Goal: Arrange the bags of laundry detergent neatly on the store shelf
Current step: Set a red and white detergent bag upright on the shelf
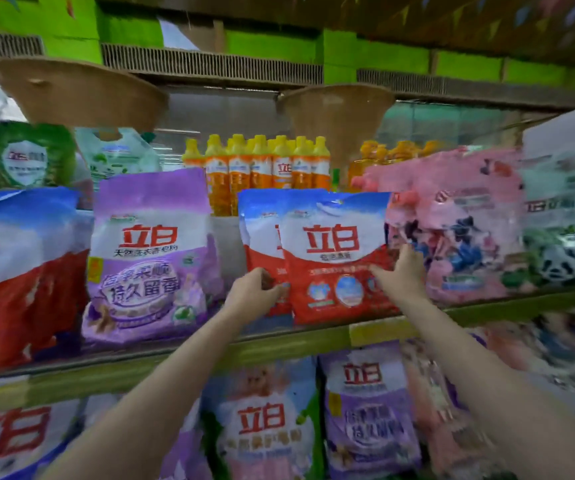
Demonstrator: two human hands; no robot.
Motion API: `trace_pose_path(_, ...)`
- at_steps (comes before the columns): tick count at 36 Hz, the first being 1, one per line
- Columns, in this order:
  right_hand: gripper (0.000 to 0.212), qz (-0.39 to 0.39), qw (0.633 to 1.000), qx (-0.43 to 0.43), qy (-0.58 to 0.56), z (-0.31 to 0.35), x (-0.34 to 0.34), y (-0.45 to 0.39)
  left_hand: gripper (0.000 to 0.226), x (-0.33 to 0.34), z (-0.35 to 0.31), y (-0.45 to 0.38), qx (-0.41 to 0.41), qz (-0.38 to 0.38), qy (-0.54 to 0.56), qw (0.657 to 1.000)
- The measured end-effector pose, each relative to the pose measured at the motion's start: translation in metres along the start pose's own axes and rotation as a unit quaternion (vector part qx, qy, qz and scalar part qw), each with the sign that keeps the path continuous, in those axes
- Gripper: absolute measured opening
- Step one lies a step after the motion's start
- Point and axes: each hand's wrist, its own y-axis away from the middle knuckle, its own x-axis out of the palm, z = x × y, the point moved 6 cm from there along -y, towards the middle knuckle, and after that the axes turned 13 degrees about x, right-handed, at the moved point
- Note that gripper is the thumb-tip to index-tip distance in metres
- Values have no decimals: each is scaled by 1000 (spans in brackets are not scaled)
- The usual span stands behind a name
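Nearest to me are my two forearms, reaching up and forward from the bottom of the view toward the middle shelf (313, 336). My left hand (253, 289) is curled on the lower left edge of the red-and-blue detergent bags, fingers pinching what looks like the rear bag (260, 233). My right hand (402, 271) is pressed flat-ish on the right edge of the front bag (336, 258), thumb on its face and fingers wrapped behind, so both hands are partly closed on the pair.

These two bags stand upright between my hands, long axis vertical, the front one overlapping the rear one and sitting slightly right of it. The right hand sits higher on the bags than the left; both are about equally far forward. I judge the next move is squaring the pair together.

Just left of my left hand there is a gap, then the purple bag (151, 258). Touching my right hand's far side is the pink bag (459, 230). Behind the bags, further back, orange bottles (261, 168) stand in a row.
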Motion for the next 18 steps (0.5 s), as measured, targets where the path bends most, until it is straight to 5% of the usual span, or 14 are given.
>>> trace_pose_path(3, 117, 148, 986, 69, 46, -43, 9, -29, 68, 22, -10, -7, -26, -19, 3, 999)
trace_pose_path(4, 116, 215, 973, 75, 39, -53, 14, -34, 82, 27, -12, -8, -38, -22, 0, 999)
trace_pose_path(7, 50, 357, 933, 41, -11, -49, 27, -27, 97, 40, -11, -10, -76, -11, 12, 997)
trace_pose_path(10, 58, 398, 912, -32, -94, -33, 39, -22, 85, 39, -14, 1, -103, -33, 70, 992)
trace_pose_path(13, 59, 406, 909, -42, -83, -28, 51, -17, 45, 33, -17, 18, -111, -107, 211, 965)
trace_pose_path(18, 85, 416, 907, -57, -33, -23, 68, -11, 51, 25, -1, 29, -173, -226, 340, 897)
